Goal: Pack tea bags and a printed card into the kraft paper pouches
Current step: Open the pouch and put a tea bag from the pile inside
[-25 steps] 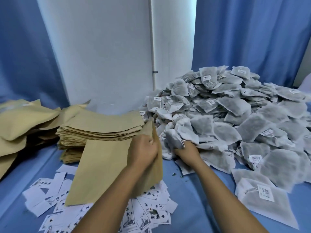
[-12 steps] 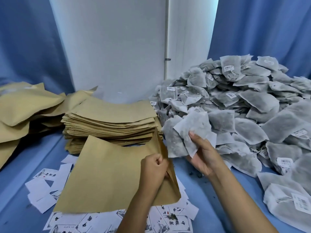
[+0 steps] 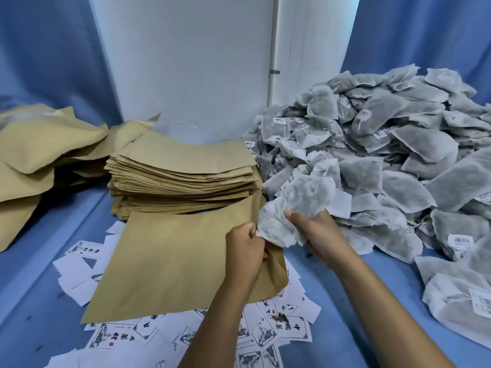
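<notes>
Several tea bags (image 3: 297, 208) bunched in right hand (image 3: 321, 235), fingers curled round them, just beside pouch mouth. Left hand (image 3: 245, 251) pinches right edge of kraft paper pouch (image 3: 172, 261), which lies flat over printed cards (image 3: 289, 328) on blue surface (image 3: 372, 301). Mouth looks barely parted: spread it wider before pushing, lead with bunch's narrow end, feed level. Risk: bags snag on pouch edge, tags catch.
</notes>
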{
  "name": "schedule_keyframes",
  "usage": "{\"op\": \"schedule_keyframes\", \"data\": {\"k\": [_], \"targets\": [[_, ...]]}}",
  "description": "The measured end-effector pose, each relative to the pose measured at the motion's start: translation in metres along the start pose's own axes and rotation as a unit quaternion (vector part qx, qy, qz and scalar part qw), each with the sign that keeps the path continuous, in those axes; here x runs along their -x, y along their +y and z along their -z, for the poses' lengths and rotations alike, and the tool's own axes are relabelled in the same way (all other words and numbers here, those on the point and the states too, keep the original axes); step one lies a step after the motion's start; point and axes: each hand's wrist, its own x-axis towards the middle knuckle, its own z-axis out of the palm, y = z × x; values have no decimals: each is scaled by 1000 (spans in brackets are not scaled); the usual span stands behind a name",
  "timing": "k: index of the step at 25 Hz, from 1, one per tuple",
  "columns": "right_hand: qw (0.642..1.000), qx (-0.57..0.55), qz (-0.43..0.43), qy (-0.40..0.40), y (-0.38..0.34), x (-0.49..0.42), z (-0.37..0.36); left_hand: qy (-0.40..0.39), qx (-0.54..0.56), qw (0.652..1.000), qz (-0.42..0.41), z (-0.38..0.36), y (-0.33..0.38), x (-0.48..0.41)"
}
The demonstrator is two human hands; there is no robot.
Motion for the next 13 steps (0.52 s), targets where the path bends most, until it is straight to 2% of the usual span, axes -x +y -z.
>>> {"op": "schedule_keyframes", "data": {"k": [2, 4, 8, 11, 13], "targets": [[1000, 14, 0, 3, -4, 2, 2, 40, 16, 999, -15, 4, 4, 1], [997, 74, 34, -9, -7, 8, 0, 59, 12, 997, -41, 9, 8, 3], [977, 187, 98, -31, -2, 20, -22, 65, -111, 975, -183, 12, 21, 11], [987, 137, 62, -53, -2, 22, -26, 73, -171, 955, -232, 15, 27, 11], [990, 87, 16, -107, -6, 23, -22, 72, -180, 958, -210, 16, 25, 11]]}}
